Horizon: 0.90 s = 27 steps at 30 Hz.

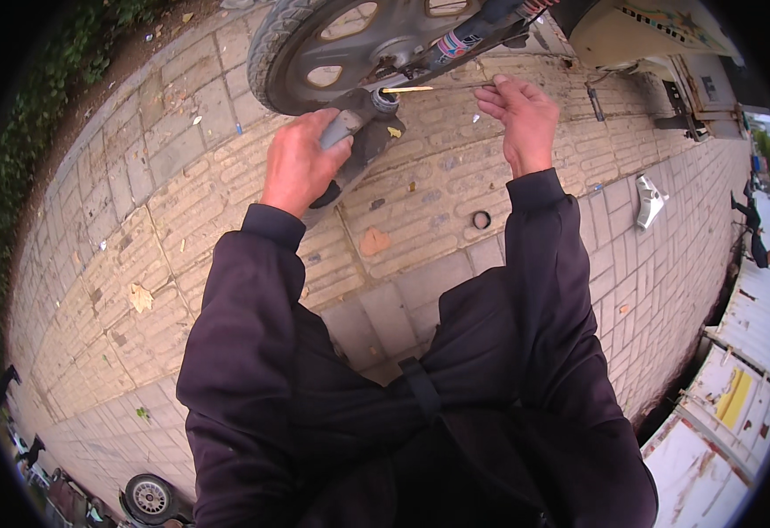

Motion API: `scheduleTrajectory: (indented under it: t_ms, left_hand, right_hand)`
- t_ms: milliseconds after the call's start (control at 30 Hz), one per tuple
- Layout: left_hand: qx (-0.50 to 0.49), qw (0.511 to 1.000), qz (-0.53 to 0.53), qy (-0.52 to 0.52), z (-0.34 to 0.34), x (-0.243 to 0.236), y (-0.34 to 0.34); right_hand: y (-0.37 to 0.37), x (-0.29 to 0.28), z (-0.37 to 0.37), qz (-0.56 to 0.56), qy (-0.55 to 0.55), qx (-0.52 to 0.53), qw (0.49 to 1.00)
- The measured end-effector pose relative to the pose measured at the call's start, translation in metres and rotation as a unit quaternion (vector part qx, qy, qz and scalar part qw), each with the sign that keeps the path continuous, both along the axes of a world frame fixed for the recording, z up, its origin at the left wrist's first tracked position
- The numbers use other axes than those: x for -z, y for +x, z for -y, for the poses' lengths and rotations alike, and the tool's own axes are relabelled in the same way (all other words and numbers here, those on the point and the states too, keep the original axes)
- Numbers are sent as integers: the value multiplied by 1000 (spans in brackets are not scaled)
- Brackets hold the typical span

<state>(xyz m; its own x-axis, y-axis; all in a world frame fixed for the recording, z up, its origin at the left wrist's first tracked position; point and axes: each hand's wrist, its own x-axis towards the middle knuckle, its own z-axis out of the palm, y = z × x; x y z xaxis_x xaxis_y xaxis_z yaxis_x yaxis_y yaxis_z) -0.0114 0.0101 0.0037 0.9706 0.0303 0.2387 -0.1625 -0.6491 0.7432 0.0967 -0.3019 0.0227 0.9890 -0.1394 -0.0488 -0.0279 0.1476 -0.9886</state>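
My left hand (301, 158) is closed around a grey piece (341, 129) whose kind I cannot make out. Just beyond it, a small round part with a ring-like opening (386, 100) sits by the lower edge of a wheel (385, 55). A dark object (369, 151), partly hidden by the hand, lies underneath. My right hand (523, 114) pinches the end of a thin rod (459, 86). The rod's yellow far end (408, 90) reaches the round opening; whether it goes inside is unclear.
A black ring (481, 220) lies on the brick paving near my right forearm. Farther right is a white bracket-like piece (651, 201). A dark narrow bar (595, 104) lies near a beige vehicle body (644, 40). At far right stand white panels (741, 396); people appear at the edges.
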Motion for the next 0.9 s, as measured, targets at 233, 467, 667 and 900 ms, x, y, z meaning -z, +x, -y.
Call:
scheduleTrajectory:
  t_ms: [233, 467, 667, 900]
  left_hand:
    - [-9, 1000, -10, -6, 0, 2, 0]
    - [-9, 1000, -18, -4, 1, -2, -3]
    - [-6, 1000, -21, -9, -2, -1, -6]
    - [-9, 999, -32, -17, -4, -1, -7]
  right_hand:
    - [5, 1, -2, 26, 71, 44, 996]
    - [5, -4, -27, 112, 26, 46, 992]
    - [3, -5, -36, 129, -14, 43, 991]
    - [3, -9, -35, 174, -49, 30, 983]
